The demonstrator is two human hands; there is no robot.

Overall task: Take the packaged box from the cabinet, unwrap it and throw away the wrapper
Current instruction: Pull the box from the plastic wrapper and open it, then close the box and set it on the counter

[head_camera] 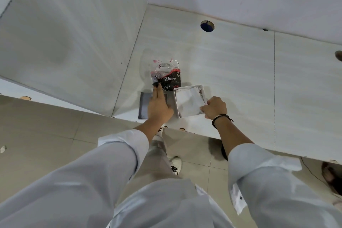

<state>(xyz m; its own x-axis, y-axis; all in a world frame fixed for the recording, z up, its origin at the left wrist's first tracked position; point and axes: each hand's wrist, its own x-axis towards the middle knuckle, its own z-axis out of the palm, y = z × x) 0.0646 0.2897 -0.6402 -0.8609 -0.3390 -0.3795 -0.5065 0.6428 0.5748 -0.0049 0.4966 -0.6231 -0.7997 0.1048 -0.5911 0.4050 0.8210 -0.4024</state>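
Two hands work at the counter. Left hand reaches forward, fingers straight and together, tips touching the wrapper. Right hand curls its fingers on the open white box, just beside the grey lid.

Legible text, one item: brand name "Dove" in white script on the black pack, seen through the clear wrapper lying on the worktop. Smaller print on the wrapper's upper label is too small to read.
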